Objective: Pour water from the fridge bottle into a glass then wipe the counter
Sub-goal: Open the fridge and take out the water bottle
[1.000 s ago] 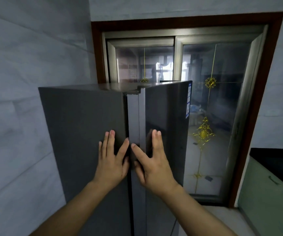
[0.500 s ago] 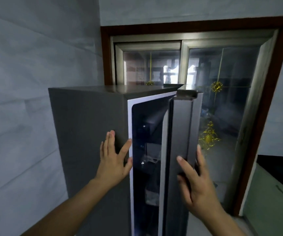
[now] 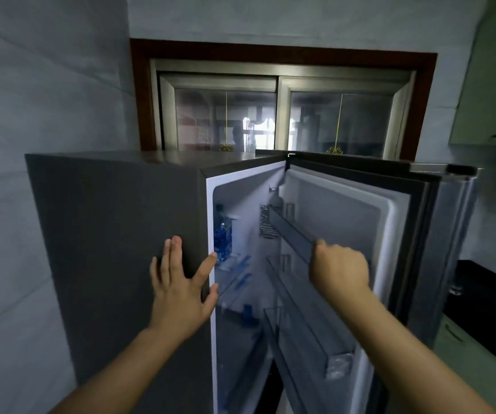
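Head view: fridge (image 3: 115, 234) open, door (image 3: 360, 234) swung wide to the right. Left hand (image 3: 181, 282) flat and spread against the grey side panel, gripping nothing. Right hand (image 3: 340, 268) curled shut over the rail of a door shelf (image 3: 291, 231). Blue-labelled bottle (image 3: 222, 237) upright on an inner shelf, partly hidden by the cabinet edge. Lower interior blurred, contents unclear. Counter (image 3: 491, 297) cut off at right.

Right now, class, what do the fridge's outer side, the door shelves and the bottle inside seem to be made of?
Fridge side: likely painted or coated metal, matt dark grey, no glare.
Door shelves: clear smoky plastic, see-through.
Bottle: probably transparent plastic with a blue label; blurred.
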The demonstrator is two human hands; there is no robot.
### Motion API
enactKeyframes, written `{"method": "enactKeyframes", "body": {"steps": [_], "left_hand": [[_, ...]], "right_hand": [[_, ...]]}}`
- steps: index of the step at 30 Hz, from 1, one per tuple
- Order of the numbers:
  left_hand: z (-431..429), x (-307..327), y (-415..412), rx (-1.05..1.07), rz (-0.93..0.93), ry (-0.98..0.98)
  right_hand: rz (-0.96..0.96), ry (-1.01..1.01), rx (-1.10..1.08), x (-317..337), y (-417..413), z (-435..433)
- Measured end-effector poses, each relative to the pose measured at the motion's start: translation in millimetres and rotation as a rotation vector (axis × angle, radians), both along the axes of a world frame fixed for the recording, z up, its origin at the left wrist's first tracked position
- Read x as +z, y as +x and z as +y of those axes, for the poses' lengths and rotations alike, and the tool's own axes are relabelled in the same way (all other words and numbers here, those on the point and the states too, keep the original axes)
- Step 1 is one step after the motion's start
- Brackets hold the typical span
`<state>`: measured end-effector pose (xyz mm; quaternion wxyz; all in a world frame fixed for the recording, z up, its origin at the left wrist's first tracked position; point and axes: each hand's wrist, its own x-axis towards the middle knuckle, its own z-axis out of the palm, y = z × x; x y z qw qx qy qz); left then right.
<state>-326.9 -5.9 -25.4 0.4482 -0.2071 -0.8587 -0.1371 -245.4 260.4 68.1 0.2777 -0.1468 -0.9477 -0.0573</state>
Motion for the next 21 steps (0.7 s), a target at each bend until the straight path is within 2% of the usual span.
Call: {"method": "enactKeyframes", "body": {"steps": [9, 12, 14, 17, 19, 21], "left_hand": [[5, -8, -1, -0.068, 0.069, 0.107], [28, -5, 12, -0.194, 0.170, 0.175], [57, 3, 22, -0.308, 0.279, 0.136], [111, 24, 31, -0.451, 0.326, 0.129], [154, 39, 27, -0.521, 0.307, 0.125], [195, 55, 13, -0.574, 0.160, 0.114]], "right_hand": [[0.027, 0.149, -0.112, -3, 9, 95], [-0.027, 0.119, -0.146, -2, 2, 115], [-0.083, 0.098, -0.171, -1, -7, 125], [-0.093, 0.085, -0.120, -1, -24, 136], [-0.065, 0.094, -0.037, -3, -35, 145], [-0.041, 0.107, 0.051, -4, -46, 153]]}}
